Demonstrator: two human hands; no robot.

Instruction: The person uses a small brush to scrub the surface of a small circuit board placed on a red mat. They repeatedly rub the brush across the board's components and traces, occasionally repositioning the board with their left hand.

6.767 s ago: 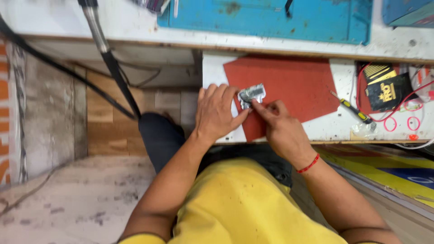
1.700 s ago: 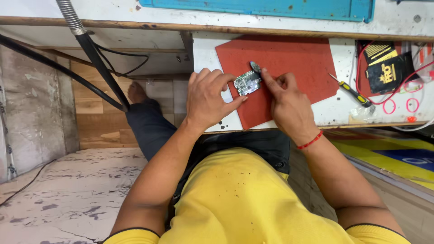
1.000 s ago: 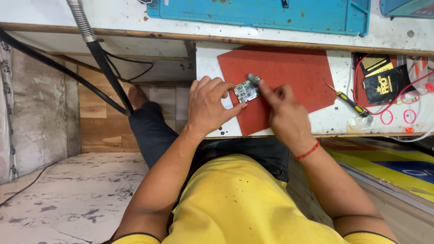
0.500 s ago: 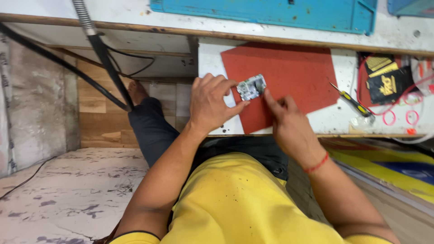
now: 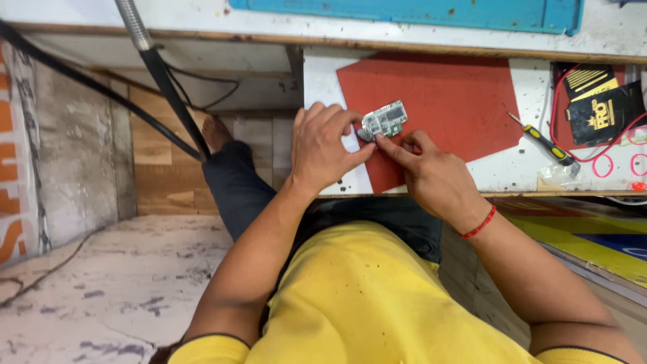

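Observation:
A small green circuit board (image 5: 384, 120) is held just above the red mat (image 5: 451, 101) on a white pull-out shelf (image 5: 322, 74). My left hand (image 5: 322, 149) pinches the board's left end between thumb and fingers. My right hand (image 5: 431, 174) touches the board's lower edge with its forefinger and thumb, gripping it from the right. A red thread band circles my right wrist.
A yellow-and-black screwdriver (image 5: 547, 143) lies on the shelf to the right, beside a black box (image 5: 600, 111) and red wires (image 5: 606, 162). A blue mat (image 5: 418, 12) lies on the bench above. A black cable and metal hose (image 5: 162, 81) hang at left.
The small grey piece my right fingers held against the board a second ago is gone from sight. My right hand came back to the board's lower edge, and the board now lies flatter.

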